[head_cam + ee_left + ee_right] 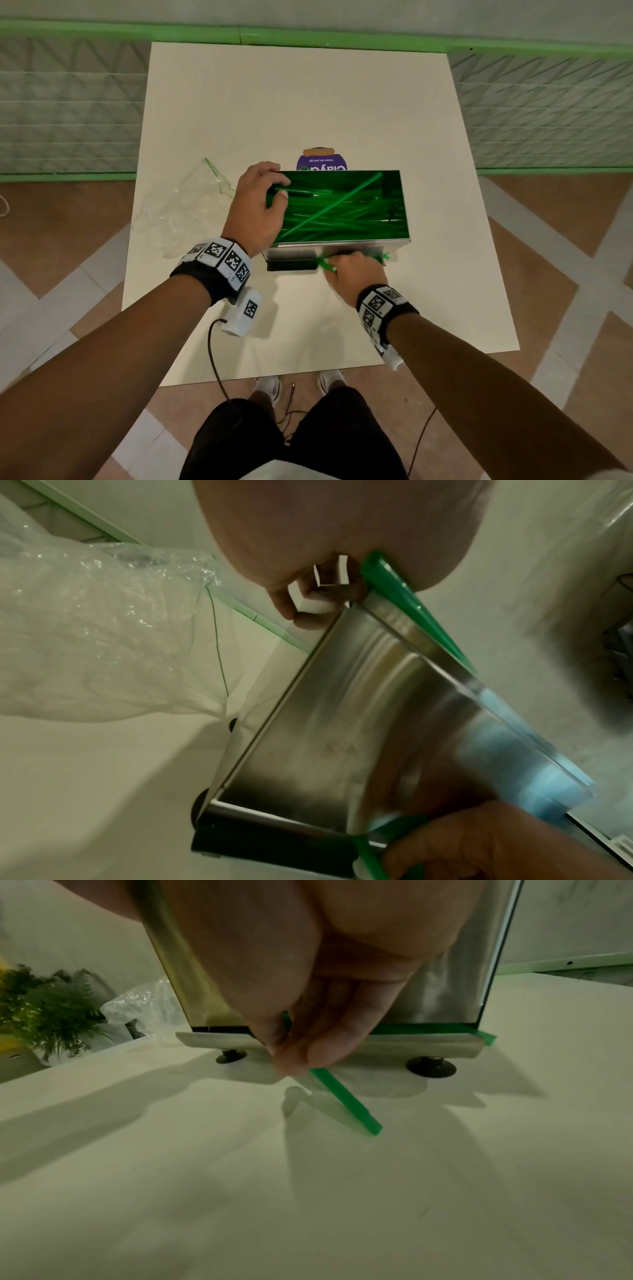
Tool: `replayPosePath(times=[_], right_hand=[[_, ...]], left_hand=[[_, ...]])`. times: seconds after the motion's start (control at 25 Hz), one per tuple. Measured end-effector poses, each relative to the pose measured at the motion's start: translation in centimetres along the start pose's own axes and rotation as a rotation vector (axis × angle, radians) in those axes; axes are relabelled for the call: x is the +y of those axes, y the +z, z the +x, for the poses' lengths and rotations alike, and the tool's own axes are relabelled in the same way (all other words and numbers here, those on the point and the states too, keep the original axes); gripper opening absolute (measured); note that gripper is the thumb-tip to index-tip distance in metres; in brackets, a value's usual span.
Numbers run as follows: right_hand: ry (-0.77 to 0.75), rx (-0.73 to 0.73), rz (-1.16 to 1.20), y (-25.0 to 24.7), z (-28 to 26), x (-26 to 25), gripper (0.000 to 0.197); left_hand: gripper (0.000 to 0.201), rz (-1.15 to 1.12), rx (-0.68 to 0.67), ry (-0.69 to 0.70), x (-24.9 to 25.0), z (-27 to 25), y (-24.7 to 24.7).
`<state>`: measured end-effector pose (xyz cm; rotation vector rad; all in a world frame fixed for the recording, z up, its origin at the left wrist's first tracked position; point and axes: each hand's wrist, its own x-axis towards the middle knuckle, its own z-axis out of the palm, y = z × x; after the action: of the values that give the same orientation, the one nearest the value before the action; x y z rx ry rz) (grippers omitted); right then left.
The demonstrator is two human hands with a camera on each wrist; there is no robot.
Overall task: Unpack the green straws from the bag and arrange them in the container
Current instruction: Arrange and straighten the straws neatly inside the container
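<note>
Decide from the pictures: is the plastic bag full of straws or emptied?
Emptied, as far as shows. The clear bag lies crumpled and flat on the table, no green inside; the straws lie in the metal container.

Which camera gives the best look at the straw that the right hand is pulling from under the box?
The right wrist view: the fingers pinch the green straw by the container's tray. The head view shows only bits beside the right hand; the left wrist view blurs it.

Bright green straws point(329, 209) fill a shiny silver metal container point(342, 245) on a cream-white table point(308, 102). A clear crinkled bag point(181, 205) has a thin green edge. Both wristbands point(219, 262) are black with black-and-white checkered squares.
</note>
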<state>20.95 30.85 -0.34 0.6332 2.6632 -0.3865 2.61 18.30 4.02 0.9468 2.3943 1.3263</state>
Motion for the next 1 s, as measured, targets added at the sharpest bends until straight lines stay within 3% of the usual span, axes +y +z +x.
replayPosePath(times=[0.2, 0.44, 0.8, 0.92, 1.0], right_hand=[[0.010, -0.001, -0.015, 0.5, -0.1, -0.4, 0.025], [-0.023, -0.138, -0.066, -0.3, -1.7, 1.4, 0.025], [-0.002, -0.423, -0.049, -2.8, -9.2, 8.1, 0.019], [-0.002, -0.420, 0.047, -5.9, -11.7, 9.3, 0.026], [-0.040, -0.351, 0.143, -9.0, -12.9, 9.0, 0.021]], left_hand=[[0.021, 0.016, -0.012, -0.009, -0.1, 0.1, -0.1], [0.021, 0.028, -0.012, -0.003, -0.4, 0.1, -0.1], [0.018, 0.069, 0.001, -0.016, 0.0, 0.3, 0.2], [0.019, 0.085, -0.002, -0.015, 0.2, 0.4, 0.3], [0.020, 0.087, 0.010, -0.009, 0.4, 0.5, 0.3]])
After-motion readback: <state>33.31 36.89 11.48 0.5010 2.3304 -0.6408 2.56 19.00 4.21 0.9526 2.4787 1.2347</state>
